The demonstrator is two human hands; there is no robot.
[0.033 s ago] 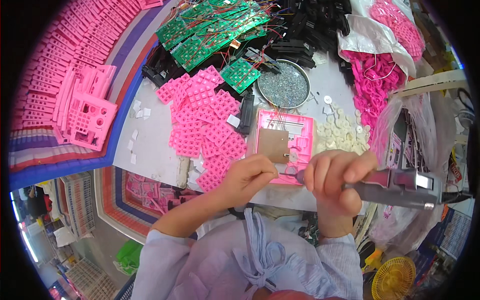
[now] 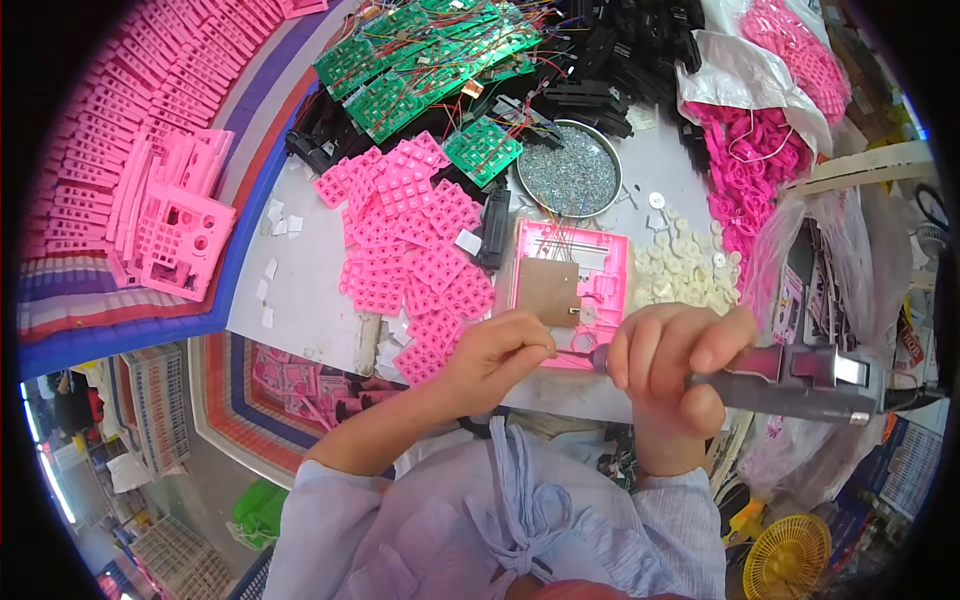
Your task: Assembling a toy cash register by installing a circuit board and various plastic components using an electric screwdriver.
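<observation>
The right hand (image 2: 668, 368) wraps a grey electric screwdriver (image 2: 790, 383) whose tip meets the pinched fingertips of the left hand (image 2: 497, 356), just before the square pink plastic housing (image 2: 600, 262) holding a brown board, beyond it a round metal dish of screws (image 2: 572, 170).

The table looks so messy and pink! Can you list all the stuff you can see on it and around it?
pink case: one, pink, table's near edge, brown board inside
keypad pieces: many, pink, heaped left of the case
circuit boards: many, green, far side of table
round tray: one, grey, full of tiny silvery parts, behind the case
small discs: many, white, right of the case
black parts: many, black, far side
plastic bags: several, clear, hold pink parts, far right
pink frames: many, pink, stacked far left
electric screwdriver: one, grey, in right hand
left hand: at the case's near edge
right hand: grips the screwdriver
</observation>
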